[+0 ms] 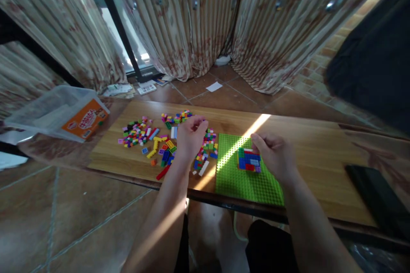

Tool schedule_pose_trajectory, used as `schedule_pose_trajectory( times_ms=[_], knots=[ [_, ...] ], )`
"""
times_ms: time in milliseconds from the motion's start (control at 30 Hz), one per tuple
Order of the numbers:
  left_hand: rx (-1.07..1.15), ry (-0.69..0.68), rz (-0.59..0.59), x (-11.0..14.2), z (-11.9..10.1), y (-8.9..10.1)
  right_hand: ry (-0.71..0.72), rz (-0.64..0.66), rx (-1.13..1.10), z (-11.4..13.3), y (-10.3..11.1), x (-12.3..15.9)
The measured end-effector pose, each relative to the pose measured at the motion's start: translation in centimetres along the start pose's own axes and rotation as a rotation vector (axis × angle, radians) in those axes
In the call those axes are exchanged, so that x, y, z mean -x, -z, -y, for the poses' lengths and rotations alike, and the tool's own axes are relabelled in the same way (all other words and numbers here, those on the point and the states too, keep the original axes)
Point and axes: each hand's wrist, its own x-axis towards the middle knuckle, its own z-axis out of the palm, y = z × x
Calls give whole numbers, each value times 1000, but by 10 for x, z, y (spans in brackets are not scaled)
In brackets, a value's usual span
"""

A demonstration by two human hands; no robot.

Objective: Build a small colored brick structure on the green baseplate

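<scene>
A green studded baseplate (237, 179) lies on a wooden board (307, 153). On it sits a small block of joined bricks (248, 160) in blue, red and white. My right hand (273, 155) rests beside that block with its fingers curled against the block's right edge. My left hand (190, 134) hovers over the loose coloured bricks (141, 133) left of the plate, fingers bent and pinched together; what they hold is too small to make out. More loose bricks (205, 149) lie between my hand and the plate.
A clear plastic tub with an orange label (64, 113) stands at the board's left end. A dark flat object (374, 192) lies at the right. Curtains (179, 21) hang behind, papers (214, 86) lie on the tiled floor. My knees show under the table edge.
</scene>
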Motion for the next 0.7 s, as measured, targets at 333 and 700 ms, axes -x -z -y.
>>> schedule_pose_trajectory(
  times_ms=[333,700],
  knots=[
    [165,27,-321,-13,-16,72,340,511,46,40,-60,26],
    [170,32,-399,-16,-14,105,467,619,111,39,-89,41]
  ],
)
